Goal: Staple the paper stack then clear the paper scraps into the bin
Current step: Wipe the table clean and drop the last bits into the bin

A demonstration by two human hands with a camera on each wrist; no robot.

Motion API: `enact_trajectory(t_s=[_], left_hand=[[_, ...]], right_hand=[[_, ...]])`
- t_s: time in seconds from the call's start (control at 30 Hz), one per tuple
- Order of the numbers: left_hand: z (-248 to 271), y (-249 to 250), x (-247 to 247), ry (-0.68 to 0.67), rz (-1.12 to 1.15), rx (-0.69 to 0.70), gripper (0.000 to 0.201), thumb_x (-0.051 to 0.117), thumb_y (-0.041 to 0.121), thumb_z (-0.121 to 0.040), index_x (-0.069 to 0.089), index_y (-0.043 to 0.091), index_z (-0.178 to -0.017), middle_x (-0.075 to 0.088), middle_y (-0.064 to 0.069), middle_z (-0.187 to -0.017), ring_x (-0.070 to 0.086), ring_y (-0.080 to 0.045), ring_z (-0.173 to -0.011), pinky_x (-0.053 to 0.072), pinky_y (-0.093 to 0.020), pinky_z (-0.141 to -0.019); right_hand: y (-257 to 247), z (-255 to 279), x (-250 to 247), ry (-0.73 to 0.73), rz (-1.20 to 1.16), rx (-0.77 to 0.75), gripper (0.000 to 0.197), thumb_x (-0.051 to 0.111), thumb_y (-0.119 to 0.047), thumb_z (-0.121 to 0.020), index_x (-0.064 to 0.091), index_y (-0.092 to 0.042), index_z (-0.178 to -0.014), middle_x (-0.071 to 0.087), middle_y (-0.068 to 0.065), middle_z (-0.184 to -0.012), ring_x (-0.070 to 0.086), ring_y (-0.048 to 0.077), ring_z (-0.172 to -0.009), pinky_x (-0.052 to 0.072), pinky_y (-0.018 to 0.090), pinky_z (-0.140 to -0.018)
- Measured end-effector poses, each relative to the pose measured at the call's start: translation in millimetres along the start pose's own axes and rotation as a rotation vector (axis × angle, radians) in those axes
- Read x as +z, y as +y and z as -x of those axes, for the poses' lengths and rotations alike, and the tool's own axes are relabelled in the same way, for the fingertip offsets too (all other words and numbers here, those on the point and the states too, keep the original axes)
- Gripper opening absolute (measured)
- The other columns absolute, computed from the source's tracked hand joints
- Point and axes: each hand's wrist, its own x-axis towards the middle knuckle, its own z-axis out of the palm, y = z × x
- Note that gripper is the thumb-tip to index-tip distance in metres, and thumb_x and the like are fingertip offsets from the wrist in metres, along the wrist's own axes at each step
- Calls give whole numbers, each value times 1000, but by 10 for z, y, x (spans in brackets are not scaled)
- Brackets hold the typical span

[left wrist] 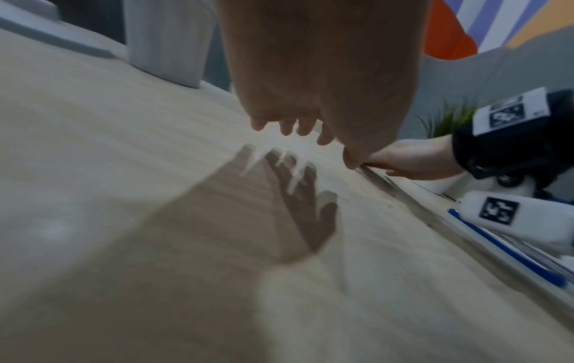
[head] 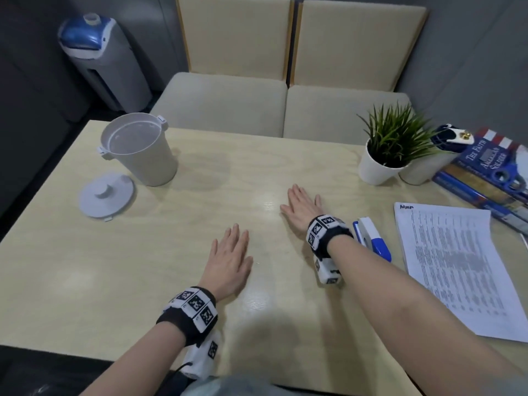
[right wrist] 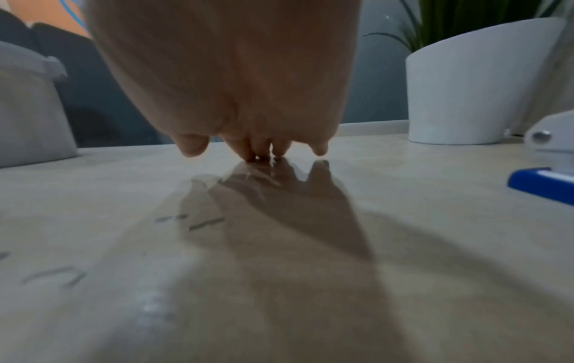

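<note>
Pale wooden table (head: pixel 200 281) bore both hands flat, fingers straight, holding nothing: left hand (head: pixel 230 261), right hand (head: pixel 303 208). Stapling not begun; next likely needs blue-white stapler (head: pixel 371 238) and printed paper stack (head: pixel 457 267) at right edge.

Books (head: pixel 485 178) and paper stack (head: pixel 457 267) edge-cropped

Two cream cushioned chairs (head: pixel 285 81) stand beyond the pale wooden table (head: pixel 228 167); grey walls (head: pixel 471 52); a water dispenser (head: pixel 100 58) far left.

Office nook — stapler (head: pixel 371 238); printouts (head: pixel 457 267)
</note>
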Motion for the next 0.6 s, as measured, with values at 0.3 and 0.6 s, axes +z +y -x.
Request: enact_trajectory(t_s=[0.3, 0.6], left_hand=[[-28, -73, -12, -66, -46, -14, 61, 26, 40, -101, 2, 18, -153, -9, -6, -162, -7, -21, -150, -1, -45, -121], [-518, 462, 113, -128, -193, 112, 68, 21, 45, -99, -4, 9, -151, -13, -12, -160, -9, -27, -149, 1, -49, -121]], right_hand=[[3, 1119, 521, -28, 39, -147, 65, 12, -51, -98, -6, -20, -152, -7, -4, -161, -5, 9, -149, -9, 46, -119], [294, 1506, 711, 187, -263, 299, 59, 24, -35, -101, 9, -12, -153, -2, 3, -162, -3, 15, -150, -2, 41, -121]])
